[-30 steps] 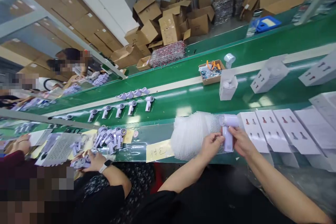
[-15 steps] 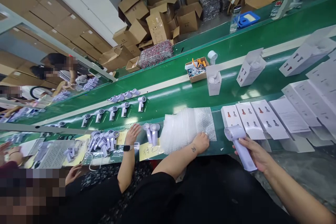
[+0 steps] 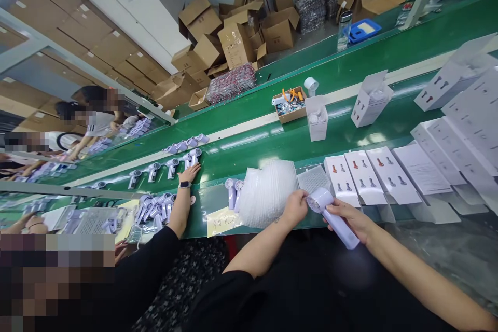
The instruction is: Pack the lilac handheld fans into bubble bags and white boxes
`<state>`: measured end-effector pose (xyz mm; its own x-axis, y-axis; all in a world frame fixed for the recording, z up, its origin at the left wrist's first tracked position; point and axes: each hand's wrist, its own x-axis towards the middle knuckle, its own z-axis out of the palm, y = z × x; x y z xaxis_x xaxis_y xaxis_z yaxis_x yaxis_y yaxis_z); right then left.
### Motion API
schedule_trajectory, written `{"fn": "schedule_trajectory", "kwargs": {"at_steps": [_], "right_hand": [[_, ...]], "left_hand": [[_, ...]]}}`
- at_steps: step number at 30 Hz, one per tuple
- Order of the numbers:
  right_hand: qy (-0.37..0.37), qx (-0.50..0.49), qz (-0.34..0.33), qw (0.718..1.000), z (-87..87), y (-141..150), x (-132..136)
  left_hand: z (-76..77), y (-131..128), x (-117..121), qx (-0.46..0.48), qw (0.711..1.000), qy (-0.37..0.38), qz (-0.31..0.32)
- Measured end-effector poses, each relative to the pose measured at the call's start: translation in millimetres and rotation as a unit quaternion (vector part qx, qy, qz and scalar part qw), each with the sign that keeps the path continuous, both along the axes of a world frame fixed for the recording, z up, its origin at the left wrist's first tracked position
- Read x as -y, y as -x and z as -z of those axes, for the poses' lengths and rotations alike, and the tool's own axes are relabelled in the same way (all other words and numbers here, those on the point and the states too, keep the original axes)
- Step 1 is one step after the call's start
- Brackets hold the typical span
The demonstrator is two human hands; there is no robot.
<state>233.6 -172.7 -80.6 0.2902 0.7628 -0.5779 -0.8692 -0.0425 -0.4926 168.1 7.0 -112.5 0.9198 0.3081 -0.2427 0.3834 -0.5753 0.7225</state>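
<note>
My right hand (image 3: 348,218) is closed around the handle of a lilac handheld fan (image 3: 342,225), held tilted with its round head up and left. Close to that head, my left hand (image 3: 295,208) pinches the near edge of a bubble-wrap bag (image 3: 314,178); its fingertips are partly hidden, and whether they touch the fan I cannot tell. Left of the bag lies a fanned stack of bubble-wrap bags (image 3: 268,192) on the bench. Two more lilac fans (image 3: 230,194) lie beside the stack, above a yellow paper sheet with handwriting (image 3: 223,222).
Printed white boxes (image 3: 342,180) stand in a row at right. On the green belt (image 3: 241,148) are open white boxes (image 3: 317,124), a parts carton (image 3: 290,106) and several fans. At left a co-worker's hand (image 3: 190,172) touches a fan; a fan pile (image 3: 155,207) lies nearby.
My left hand has drawn the bubble-wrap bag off the stack to the right, and the fan in my right hand has come left toward it. The co-worker's hand has reached forward to the belt.
</note>
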Motion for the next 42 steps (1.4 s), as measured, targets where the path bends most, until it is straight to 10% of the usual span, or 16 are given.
{"fn": "schedule_trajectory", "kwargs": {"at_steps": [5,15,17,21,30,37,42], "right_hand": [[0.047,0.039,-0.049,0.997,-3.0,5,2],[0.052,0.02,0.054,0.997,0.7,9,4],[0.046,0.023,0.052,0.997,-2.8,2,14],[0.004,0.0,-0.042,0.999,-14.6,-6,39],[-0.074,-0.008,-0.014,0.997,-32.0,12,12],[0.002,0.059,-0.037,0.998,-36.4,6,7],[0.038,0.056,0.01,0.998,-30.5,19,4]], "left_hand": [[-13.2,3,3,0.059,0.984,0.103,-0.136],[-47.2,35,2,0.264,0.912,-0.123,0.29],[-46.5,31,-3,0.245,0.933,-0.088,0.249],[-50.0,10,-21,0.162,0.986,-0.024,-0.044],[-58.5,8,1,0.088,0.989,-0.008,0.122],[-47.0,9,-5,0.051,0.972,0.213,-0.087],[-64.6,20,-8,0.184,0.976,0.111,0.025]]}}
